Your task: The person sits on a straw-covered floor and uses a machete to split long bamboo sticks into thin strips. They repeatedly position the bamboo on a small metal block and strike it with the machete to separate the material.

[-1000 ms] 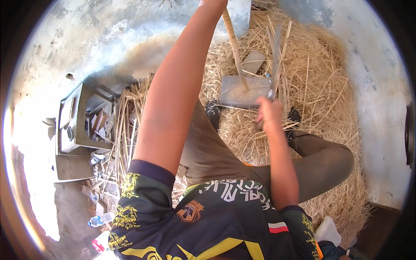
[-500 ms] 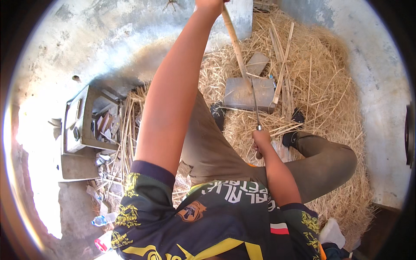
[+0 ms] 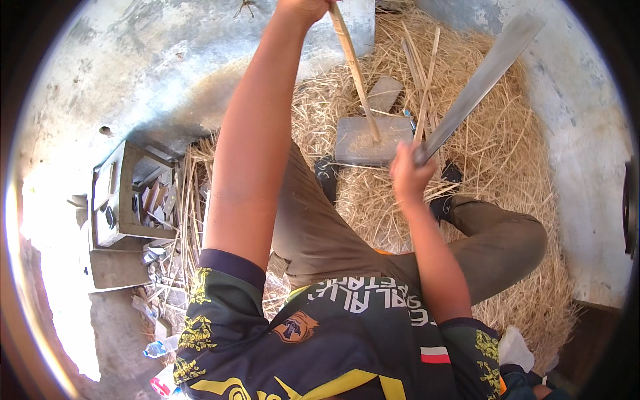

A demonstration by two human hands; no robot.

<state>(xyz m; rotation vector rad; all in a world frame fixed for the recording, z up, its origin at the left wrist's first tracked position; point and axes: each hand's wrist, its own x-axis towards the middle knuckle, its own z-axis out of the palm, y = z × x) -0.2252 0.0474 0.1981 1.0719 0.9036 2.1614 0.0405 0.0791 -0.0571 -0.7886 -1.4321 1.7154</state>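
At the top edge of the view, my left hand [image 3: 307,8] is closed around the upper end of a pale bamboo strip [image 3: 353,61]. The strip slants down, its lower end standing on a grey, flat-topped block [image 3: 353,143]. My right hand [image 3: 411,175] grips the handle of a machete [image 3: 485,83]. Its long, broad blade points up and to the right, apart from the strip, and is slightly blurred. The block sits between my legs, and part of my left hand is cut off by the frame.
Straw-like shavings [image 3: 520,160] cover the floor around the block. Long loose strips [image 3: 430,80] and a flat grey piece [image 3: 385,93] lie beyond it. A wooden box-like stand [image 3: 127,230] with scraps is at left, near a plastic bottle [image 3: 157,348]. Walls rise behind and at right.
My right hand has lifted and swung the machete from beside the strip, where its blade showed edge-on, up to the right. My left hand still holds the strip on the block.
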